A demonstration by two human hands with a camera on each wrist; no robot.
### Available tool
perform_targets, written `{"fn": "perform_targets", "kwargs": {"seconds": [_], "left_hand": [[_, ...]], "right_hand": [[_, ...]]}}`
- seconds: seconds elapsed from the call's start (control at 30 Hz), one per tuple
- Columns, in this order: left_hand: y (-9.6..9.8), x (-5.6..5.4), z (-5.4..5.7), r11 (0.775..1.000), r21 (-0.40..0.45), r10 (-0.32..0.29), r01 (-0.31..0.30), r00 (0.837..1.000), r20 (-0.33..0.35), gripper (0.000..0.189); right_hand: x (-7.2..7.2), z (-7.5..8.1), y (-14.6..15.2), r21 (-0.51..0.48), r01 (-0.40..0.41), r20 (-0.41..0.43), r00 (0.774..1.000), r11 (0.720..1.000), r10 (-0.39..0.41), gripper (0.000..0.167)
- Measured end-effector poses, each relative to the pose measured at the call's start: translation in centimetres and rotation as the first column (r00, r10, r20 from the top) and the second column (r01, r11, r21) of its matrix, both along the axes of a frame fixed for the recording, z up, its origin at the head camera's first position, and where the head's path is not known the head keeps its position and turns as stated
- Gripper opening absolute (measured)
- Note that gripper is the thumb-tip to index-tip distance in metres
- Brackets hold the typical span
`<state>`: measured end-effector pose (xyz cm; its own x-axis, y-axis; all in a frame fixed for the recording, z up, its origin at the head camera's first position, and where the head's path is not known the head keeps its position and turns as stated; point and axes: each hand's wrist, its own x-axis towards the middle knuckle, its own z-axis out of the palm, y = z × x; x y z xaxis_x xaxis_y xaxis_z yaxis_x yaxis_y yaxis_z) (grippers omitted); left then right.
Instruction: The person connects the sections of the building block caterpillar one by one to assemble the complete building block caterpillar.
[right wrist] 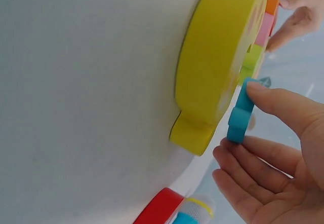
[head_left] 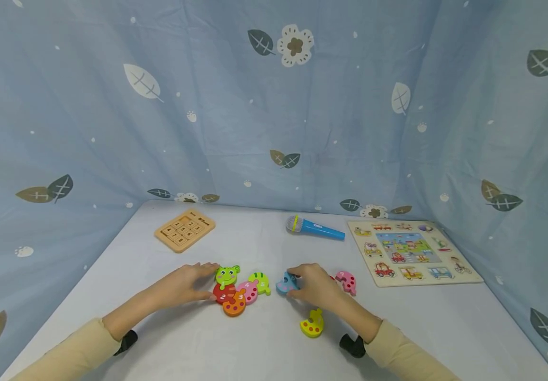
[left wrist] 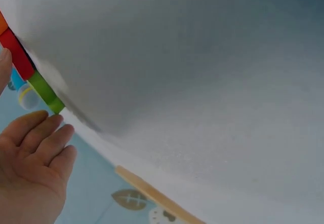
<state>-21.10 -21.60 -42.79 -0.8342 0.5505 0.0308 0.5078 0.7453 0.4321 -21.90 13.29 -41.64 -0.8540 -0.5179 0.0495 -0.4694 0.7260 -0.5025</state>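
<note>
A wooden number caterpillar puzzle lies partly joined on the table. Its green smiling head [head_left: 226, 274] links to a red piece [head_left: 223, 295] marked 2, then an orange piece [head_left: 234, 305], a pink piece [head_left: 248, 291] and a striped light-green piece [head_left: 260, 282]. My left hand [head_left: 185, 286] is at the puzzle's left side, thumb against the red piece and extended fingers beside the head. Between thumb and fingers, my right hand [head_left: 314, 286] pinches a blue puzzle piece [right wrist: 243, 110], right of the striped one and apart from it. A yellow piece [head_left: 313, 324] lies below the right hand.
Beyond the right hand lie a pink piece [head_left: 347, 282] and a red piece [right wrist: 159, 207], mostly hidden in the head view. Farther back are a wooden number board [head_left: 185, 230], a blue toy microphone [head_left: 319, 229] and a vehicle picture board [head_left: 416, 254]. A patterned curtain [head_left: 235, 106] borders the table.
</note>
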Motion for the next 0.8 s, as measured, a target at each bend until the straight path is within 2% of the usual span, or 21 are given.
{"fn": "perform_targets", "kwargs": {"seconds": [0.23, 0.53, 0.8], "left_hand": [[-0.5, -0.1, -0.1, 1.000, 0.029, -0.012, 0.011, 1.000, 0.004, 0.075], [-0.9, -0.3, -0.5, 0.999, 0.044, -0.022, 0.023, 1.000, -0.010, 0.077], [-0.8, -0.5, -0.1, 0.999, 0.018, -0.034, 0.035, 0.999, -0.006, 0.075]], "right_hand": [[0.2, 0.0, -0.3, -0.014, -0.043, -0.001, 0.999, 0.999, 0.043, 0.049], [0.4, 0.1, -0.7, 0.004, -0.054, -0.005, 0.999, 0.999, 0.054, 0.049], [0.7, 0.4, -1.6, -0.024, -0.094, 0.006, 0.995, 0.995, 0.095, 0.049]]}}
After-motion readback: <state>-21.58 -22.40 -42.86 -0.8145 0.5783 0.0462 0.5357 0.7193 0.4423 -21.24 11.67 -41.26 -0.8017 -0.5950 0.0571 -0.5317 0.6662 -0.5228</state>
